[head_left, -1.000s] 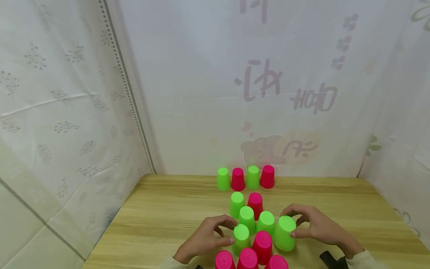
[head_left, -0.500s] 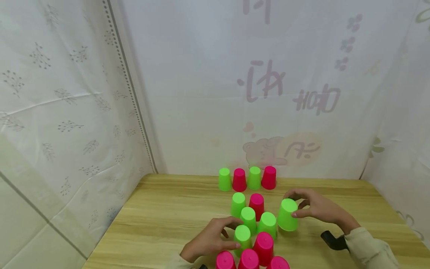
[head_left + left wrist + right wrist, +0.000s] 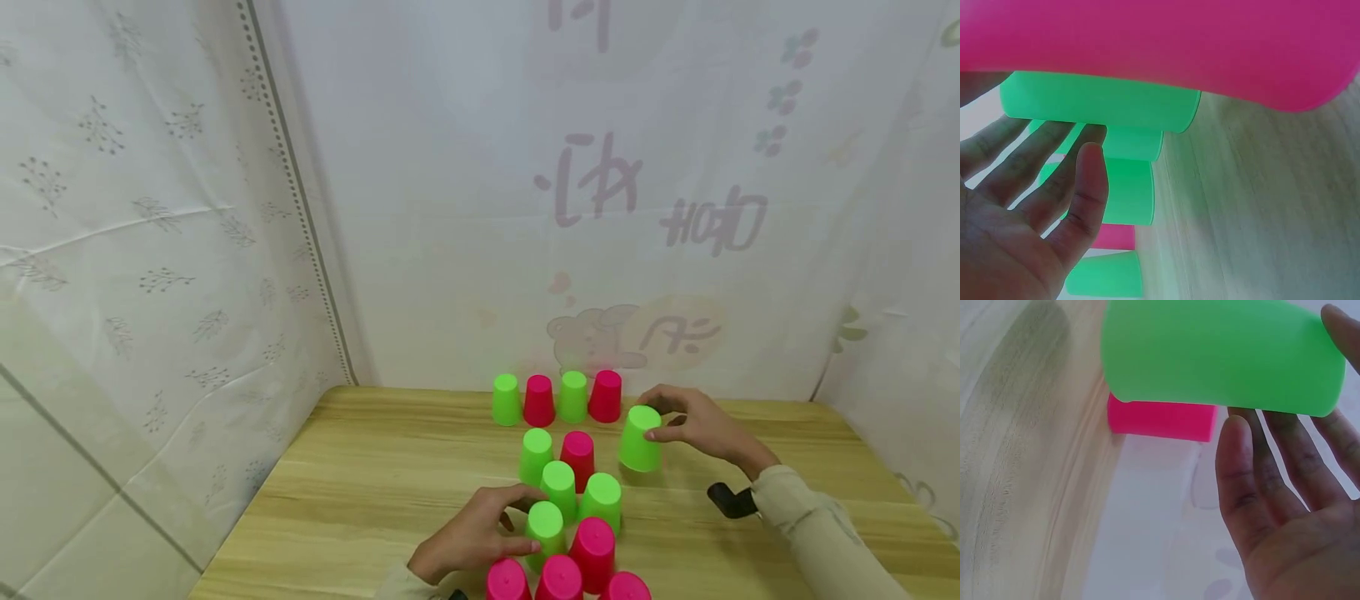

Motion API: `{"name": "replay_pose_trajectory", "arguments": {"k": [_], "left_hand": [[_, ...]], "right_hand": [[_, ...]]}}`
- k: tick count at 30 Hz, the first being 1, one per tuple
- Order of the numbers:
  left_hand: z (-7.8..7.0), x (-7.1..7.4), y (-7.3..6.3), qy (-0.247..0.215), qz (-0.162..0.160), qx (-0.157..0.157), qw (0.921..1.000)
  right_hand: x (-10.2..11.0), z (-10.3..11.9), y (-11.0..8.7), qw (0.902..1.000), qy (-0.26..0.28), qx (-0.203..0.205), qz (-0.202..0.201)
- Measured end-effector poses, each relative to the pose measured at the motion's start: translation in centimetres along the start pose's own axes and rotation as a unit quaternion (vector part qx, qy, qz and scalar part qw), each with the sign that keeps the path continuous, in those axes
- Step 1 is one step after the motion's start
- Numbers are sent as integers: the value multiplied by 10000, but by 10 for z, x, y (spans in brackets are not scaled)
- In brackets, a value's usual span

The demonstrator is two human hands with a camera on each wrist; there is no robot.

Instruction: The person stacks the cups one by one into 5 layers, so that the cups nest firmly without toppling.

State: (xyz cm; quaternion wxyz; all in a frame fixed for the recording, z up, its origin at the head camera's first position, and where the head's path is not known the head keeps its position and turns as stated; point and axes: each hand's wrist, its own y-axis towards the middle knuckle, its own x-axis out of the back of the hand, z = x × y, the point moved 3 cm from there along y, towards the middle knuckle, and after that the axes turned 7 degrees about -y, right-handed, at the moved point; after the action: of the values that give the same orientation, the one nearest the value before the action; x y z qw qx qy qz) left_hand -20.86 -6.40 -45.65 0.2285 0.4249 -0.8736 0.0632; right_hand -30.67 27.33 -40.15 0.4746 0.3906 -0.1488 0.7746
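Note:
My right hand [image 3: 693, 422] grips an upside-down green plastic cup [image 3: 641, 439] between thumb and fingers, to the right of the other cups. In the right wrist view that green cup [image 3: 1222, 356] overlaps a pink cup [image 3: 1163, 419] behind it. My left hand [image 3: 480, 529] is around another green cup [image 3: 545, 527] near the front, thumb on its near side and fingers at its far side. The left wrist view shows the fingertips right at this green cup [image 3: 1100, 100], with a large pink cup [image 3: 1166, 44] close in front.
A back row has a green cup [image 3: 506, 400], pink cup [image 3: 539, 402], green cup [image 3: 573, 397] and pink cup [image 3: 605, 397]. Several more upside-down cups stand between it and the near edge of the wooden table [image 3: 390, 450]. A printed cloth [image 3: 450, 208] hangs behind.
My right hand has carried its green cup away from beside the front cups, toward the back of the table. The left hand stays at its green cup.

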Motion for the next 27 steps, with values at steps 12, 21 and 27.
{"name": "replay_pose_trajectory", "arguments": {"k": [12, 21, 27], "left_hand": [[1, 0, 0, 41, -40, -97, 9999], [-2, 5, -4, 46, -149, -172, 9997], [-4, 10, -7, -4, -226, -169, 9996]], "right_hand": [[2, -22, 21, 9978, -82, -475, -465], [2, -45, 36, 9923, -146, -920, -821], [-1, -56, 40, 9856, -245, -1199, -1165]]}}
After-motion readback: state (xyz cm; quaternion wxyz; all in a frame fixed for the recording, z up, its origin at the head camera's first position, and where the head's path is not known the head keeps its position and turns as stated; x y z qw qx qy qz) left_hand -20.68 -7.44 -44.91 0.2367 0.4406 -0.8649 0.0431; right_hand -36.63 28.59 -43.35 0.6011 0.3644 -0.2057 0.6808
